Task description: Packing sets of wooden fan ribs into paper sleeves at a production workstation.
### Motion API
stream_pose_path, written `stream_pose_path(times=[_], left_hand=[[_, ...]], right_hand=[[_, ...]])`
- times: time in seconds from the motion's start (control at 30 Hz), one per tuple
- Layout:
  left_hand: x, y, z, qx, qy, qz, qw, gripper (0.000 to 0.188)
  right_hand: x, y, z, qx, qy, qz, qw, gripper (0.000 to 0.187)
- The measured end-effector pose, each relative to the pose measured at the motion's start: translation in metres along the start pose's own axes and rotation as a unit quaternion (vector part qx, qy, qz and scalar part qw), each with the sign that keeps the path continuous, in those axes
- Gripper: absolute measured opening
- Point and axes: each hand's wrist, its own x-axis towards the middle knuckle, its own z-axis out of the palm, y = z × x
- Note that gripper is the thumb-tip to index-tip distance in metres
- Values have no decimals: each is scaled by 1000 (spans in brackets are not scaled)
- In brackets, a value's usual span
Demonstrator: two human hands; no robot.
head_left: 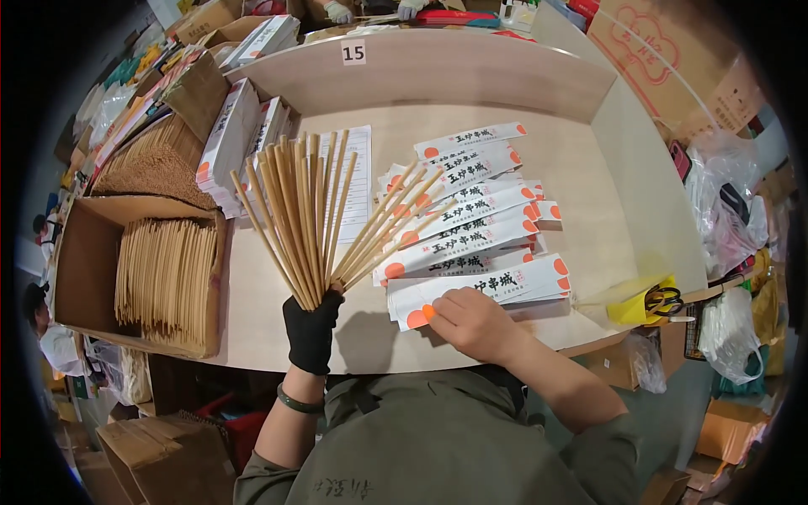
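My left hand (311,335), in a black fingerless-looking glove, grips the lower ends of a bundle of wooden chopsticks (296,210). Their upper ends fan out in two groups, one leaning left and one to the right. My bare right hand (473,326) lies over the nearest white paper chopstick sleeve (539,278), fingers curled and pinching at its left part. An orange cover shows on one fingertip there. Beyond it, several more sleeves (480,202) with orange dots and dark lettering overlap in a loose pile. What is inside the sleeves is hidden.
Left of the table, an open carton (88,282) holds many chopsticks; another packed carton (151,160) stands behind. Sleeve stacks (227,139) and a printed sheet (358,168) lie nearby. Scissors (663,299) sit in a yellow holder at right. A co-worker's gloved hands (339,12) appear beyond the partition (438,67).
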Motion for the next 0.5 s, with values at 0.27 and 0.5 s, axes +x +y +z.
stream_pose_path(times=[0.27,0.5], left_hand=[[-1,-6,-32,46,7,-38,998,23],[-6,-7,-74,140,-24,-3,990,24]], right_hand=[[1,7,10,130,114,115,978,16],[14,8,-11,425,66,408,806,15]])
